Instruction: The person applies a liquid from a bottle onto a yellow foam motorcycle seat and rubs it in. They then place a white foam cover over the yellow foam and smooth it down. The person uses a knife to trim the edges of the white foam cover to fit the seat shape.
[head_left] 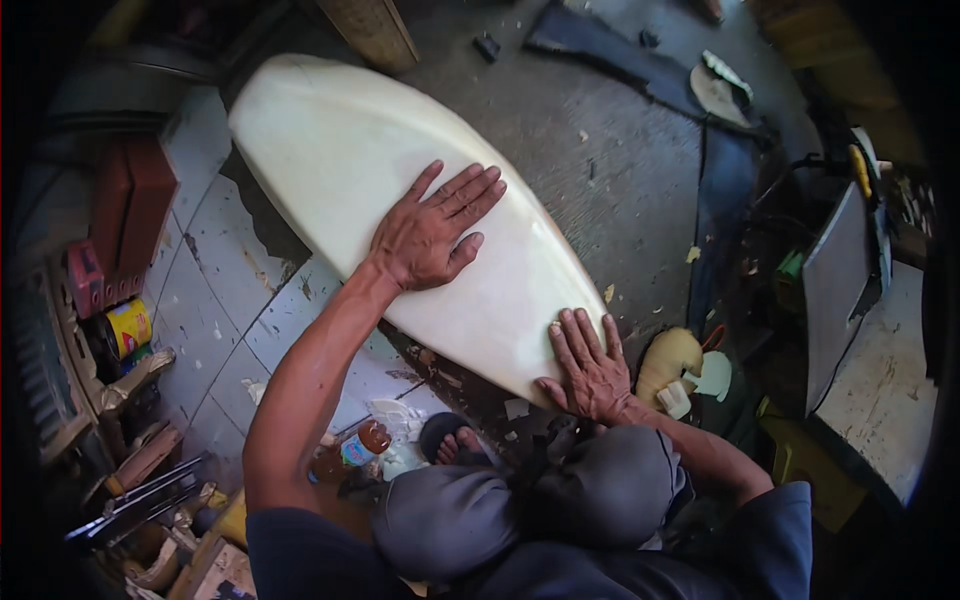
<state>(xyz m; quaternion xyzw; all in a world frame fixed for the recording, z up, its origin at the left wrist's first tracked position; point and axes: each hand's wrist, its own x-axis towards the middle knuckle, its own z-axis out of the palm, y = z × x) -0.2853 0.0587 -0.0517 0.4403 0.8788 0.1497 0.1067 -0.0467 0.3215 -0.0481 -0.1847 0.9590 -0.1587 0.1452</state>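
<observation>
A smooth cream-white board shaped like a short surfboard lies slantwise in front of me. Its broad end is at the far left and its narrower end is close to my knees. My left hand rests palm down across its middle, fingers stretched and thumb apart. Near the close end, my right hand lies flat on the board by its right edge, fingers extended. Neither hand is wrapped around anything. The undersides of both palms are hidden, and so is whatever supports the board.
A bottle of brown liquid lies by my foot. Wood pieces and a yellow-labelled can crowd the left. At right are a yellowish lump, a pale panel and dark sheet material. Tiles meet grey concrete.
</observation>
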